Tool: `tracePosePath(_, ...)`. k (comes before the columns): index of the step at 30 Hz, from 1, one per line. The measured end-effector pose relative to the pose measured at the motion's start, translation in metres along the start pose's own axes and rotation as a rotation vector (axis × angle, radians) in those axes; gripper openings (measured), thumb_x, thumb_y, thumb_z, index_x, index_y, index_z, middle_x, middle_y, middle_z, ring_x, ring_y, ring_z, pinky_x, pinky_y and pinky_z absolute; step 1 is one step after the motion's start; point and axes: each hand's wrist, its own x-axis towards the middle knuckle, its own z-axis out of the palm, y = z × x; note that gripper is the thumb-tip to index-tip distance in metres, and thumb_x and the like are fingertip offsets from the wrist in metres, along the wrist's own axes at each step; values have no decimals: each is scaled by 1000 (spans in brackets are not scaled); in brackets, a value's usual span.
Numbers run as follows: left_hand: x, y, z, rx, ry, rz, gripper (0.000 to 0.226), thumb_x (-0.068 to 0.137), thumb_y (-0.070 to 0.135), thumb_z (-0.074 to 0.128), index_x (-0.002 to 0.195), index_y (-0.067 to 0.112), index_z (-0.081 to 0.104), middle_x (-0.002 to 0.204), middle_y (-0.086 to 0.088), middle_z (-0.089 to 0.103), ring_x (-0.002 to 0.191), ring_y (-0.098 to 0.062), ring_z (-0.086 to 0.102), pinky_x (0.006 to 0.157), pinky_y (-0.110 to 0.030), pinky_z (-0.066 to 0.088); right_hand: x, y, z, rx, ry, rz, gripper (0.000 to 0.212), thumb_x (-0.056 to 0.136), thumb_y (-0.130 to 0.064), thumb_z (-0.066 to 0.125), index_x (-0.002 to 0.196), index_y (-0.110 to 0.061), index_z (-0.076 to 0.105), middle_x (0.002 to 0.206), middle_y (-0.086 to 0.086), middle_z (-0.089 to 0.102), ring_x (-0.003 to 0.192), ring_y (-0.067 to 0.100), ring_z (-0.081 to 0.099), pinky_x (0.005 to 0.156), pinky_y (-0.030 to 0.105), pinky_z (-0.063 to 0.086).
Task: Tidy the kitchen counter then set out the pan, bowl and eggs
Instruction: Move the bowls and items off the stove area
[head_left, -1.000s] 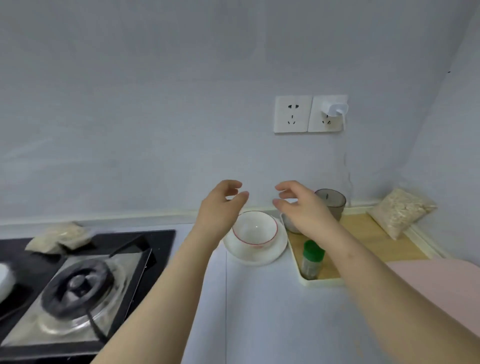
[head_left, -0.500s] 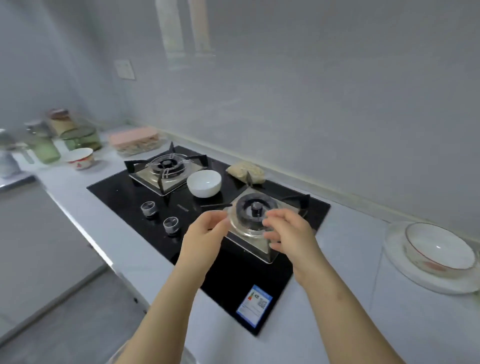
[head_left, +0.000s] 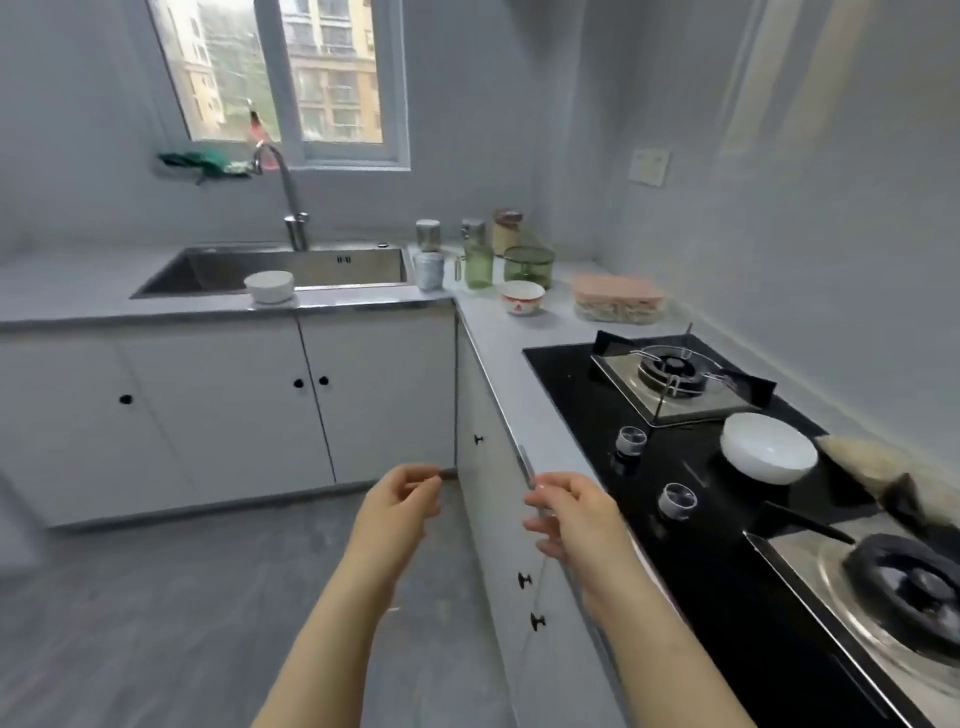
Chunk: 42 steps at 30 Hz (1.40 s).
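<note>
My left hand (head_left: 400, 500) and right hand (head_left: 577, 515) hover loosely curled, holding nothing. A white bowl (head_left: 769, 455) sits to their right.

Loosely curled left hand (head_left: 400, 501) and right hand (head_left: 571, 514), white bowl (head_left: 769, 454) on stove (head_left: 566, 384)

Bowls, three: sink bowl (head_left: 268, 287), patterned bowl (head_left: 522, 297), hob bowl (head_left: 769, 448). Burners, two: far burner (head_left: 672, 371), near burner (head_left: 909, 587). Hob knobs, two: far knob (head_left: 630, 441), near knob (head_left: 677, 501). Hands, two: left hand (head_left: 400, 499), right hand (head_left: 571, 514). One sink (head_left: 311, 262), one tap (head_left: 283, 192), one window (head_left: 332, 73), upper left. One lidded box (head_left: 618, 299), centre right.
</note>
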Motion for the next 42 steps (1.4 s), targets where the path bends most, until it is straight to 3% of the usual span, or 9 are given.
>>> tracePosePath(3,37,8,-50,-8,74,42,12,94,16,52,102,20,60,94,4,63,84,-9,60,68,-22,43,30,-22,67,-41,-101,-52,13,92,-9,48,88,-16,57,87,2,58,69,12,55,63,24,42)
tracePosePath(13,168,36,-235,25,232,80,9,95,21,49,99,26,55,97,8,61,92,-7,60,70,-21,45,120,-64,312,-28,-332,-73,14,93,-11,48,88,-19,57,90,2,61,70,14,56,57,22,42)
tracePosePath(19,232,37,-285,-1,284,13,10,95,18,49,96,25,56,96,5,61,90,-10,61,82,-28,44,168,-69,365,-40,-340,-43,14,94,-12,47,90,-20,57,89,2,62,71,14,56,59,23,43)
tracePosePath(31,453,44,-318,-48,386,-71,15,96,15,46,88,24,56,96,-1,61,89,-15,60,81,-32,47,379,-98,460,-34,-326,14,16,94,-8,43,92,-16,57,84,1,59,69,14,53,61,24,41)
tracePosePath(38,573,62,-334,-40,423,-129,12,93,15,48,93,21,58,94,-2,61,84,-15,59,75,-31,46,480,-124,511,-92,-361,79,13,94,-13,44,96,-16,56,85,1,56,68,13,51,58,22,40)
tracePosePath(42,628,57,-346,7,421,-174,14,93,17,49,103,18,59,96,-2,62,96,-21,60,87,-38,49,521,-129,531,-87,-351,123,15,94,-10,44,87,-18,55,79,0,54,64,13,49,55,21,34)
